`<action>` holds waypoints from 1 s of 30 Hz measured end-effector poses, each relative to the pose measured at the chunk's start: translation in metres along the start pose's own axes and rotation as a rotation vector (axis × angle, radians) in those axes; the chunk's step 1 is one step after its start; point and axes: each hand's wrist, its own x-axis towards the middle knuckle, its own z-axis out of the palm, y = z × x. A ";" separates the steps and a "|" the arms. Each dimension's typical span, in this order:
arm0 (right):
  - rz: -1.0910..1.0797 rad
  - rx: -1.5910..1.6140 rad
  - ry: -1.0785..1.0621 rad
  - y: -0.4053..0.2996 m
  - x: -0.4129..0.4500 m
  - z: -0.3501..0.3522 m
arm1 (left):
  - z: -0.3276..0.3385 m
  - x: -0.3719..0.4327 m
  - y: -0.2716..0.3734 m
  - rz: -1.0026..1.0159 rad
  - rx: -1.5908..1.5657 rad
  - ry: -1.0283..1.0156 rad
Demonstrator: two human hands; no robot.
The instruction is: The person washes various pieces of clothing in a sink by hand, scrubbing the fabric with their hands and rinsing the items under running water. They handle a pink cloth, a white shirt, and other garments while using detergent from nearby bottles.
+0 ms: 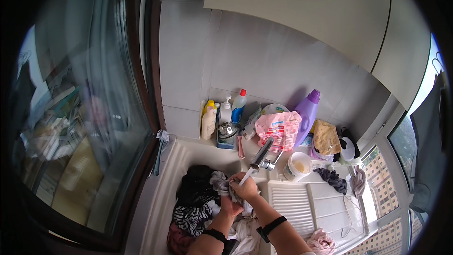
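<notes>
Both hands grip a wet grey cloth [220, 181] above the sink basin, under a running chrome faucet [262, 154]. My right hand [245, 186] is closed around the cloth's upper part, where the water stream lands. Below it, my left hand [230, 206] holds the cloth from underneath, its fingers partly hidden. Beneath and around them lie a black garment [198, 186], a black-and-white striped garment [193, 219], a dark red garment [178, 237] and white cloth [244, 235].
A ribbed washboard [292, 205] adjoins the basin's right side. Behind stand a white tub [297, 166], a pink detergent bag [279, 129], a purple bottle [307, 113] and several other bottles. A scrub brush [161, 150] lies left; a pink cloth [321, 241] and wire hanger [348, 216] lie right.
</notes>
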 end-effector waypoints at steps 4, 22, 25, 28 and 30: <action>-0.112 -0.267 0.039 -0.015 -0.015 -0.023 | 0.010 -0.001 0.032 -0.043 -0.093 -0.174; -0.002 0.251 0.019 -0.022 -0.018 -0.004 | 0.012 -0.008 0.017 -0.048 0.074 0.028; -0.227 -0.188 0.056 -0.047 -0.029 -0.019 | -0.036 0.015 0.038 0.082 0.057 -0.096; -0.276 -0.356 0.101 -0.038 -0.047 -0.002 | -0.030 0.014 0.021 0.093 0.091 -0.091; -0.293 -0.363 0.174 -0.034 -0.045 0.004 | -0.027 0.011 0.019 0.056 0.138 -0.153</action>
